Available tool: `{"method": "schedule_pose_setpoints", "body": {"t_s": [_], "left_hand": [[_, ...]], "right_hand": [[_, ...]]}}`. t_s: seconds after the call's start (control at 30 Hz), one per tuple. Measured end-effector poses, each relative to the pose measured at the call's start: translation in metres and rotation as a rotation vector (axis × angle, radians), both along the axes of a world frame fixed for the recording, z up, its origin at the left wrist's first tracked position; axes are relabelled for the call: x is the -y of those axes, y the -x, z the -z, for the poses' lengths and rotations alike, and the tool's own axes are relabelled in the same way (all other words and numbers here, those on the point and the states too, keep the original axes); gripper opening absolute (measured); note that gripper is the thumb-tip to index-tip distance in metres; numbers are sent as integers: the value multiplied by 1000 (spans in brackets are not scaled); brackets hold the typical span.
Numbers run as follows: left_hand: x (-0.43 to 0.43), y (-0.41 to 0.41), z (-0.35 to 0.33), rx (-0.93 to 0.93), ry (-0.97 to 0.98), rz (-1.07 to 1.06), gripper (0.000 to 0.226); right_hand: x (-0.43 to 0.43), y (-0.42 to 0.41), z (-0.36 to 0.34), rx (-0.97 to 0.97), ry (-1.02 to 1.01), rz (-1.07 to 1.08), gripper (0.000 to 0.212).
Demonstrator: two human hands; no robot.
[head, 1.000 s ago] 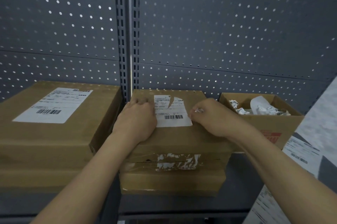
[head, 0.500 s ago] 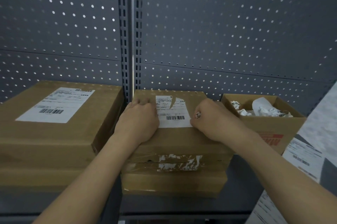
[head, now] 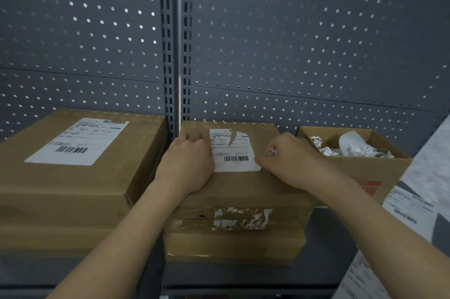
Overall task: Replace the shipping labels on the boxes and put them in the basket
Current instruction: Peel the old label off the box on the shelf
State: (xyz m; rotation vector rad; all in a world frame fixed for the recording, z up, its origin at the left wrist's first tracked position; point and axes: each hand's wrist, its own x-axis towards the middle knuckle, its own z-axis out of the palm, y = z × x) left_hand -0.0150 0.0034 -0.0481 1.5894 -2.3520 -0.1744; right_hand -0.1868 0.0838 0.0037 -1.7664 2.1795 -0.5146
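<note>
A brown cardboard box (head: 243, 186) sits on top of another box (head: 233, 245) on the shelf in front of me. On its top is a white shipping label (head: 233, 150) with a barcode and a tear running down from its far edge. My left hand (head: 187, 165) rests on the box top just left of the label, pressing down. My right hand (head: 289, 162), with a ring on one finger, has its fingers curled. Its fingertips pick at the label's lower right edge. Torn label remains show on the box's front face.
A larger box (head: 73, 177) with a whole label (head: 78, 140) stands to the left, touching the stack. An open carton (head: 365, 172) at the right holds crumpled label scraps (head: 353, 145). Printed label sheets (head: 409, 208) lie at the far right. A grey pegboard wall (head: 292, 43) closes the back.
Both hands stay on the middle box. My right hand has crept slightly left, closer onto the label's right edge. The label looks the same.
</note>
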Motion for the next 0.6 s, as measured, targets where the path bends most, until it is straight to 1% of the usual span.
{"method": "schedule_pose_setpoints", "body": {"t_s": [0.1, 0.3, 0.37, 0.43, 0.53, 0.6], "left_hand": [[1, 0, 1, -14, 2, 1, 41], [4, 0, 4, -33, 1, -2, 38], [5, 0, 5, -34, 13, 5, 38], [5, 0, 6, -43, 20, 6, 37], [6, 0, 6, -48, 13, 3, 39], [6, 0, 6, -46, 19, 1, 39]], "right_hand": [[-4, -6, -2, -53, -7, 42, 40], [-3, -19, 6, -257, 59, 38, 37], [-3, -21, 8, -279, 69, 32, 38], [-3, -22, 8, -243, 58, 35, 37], [0, -16, 1, -102, 13, 50, 37], [2, -10, -3, -43, -25, 50, 25]]}}
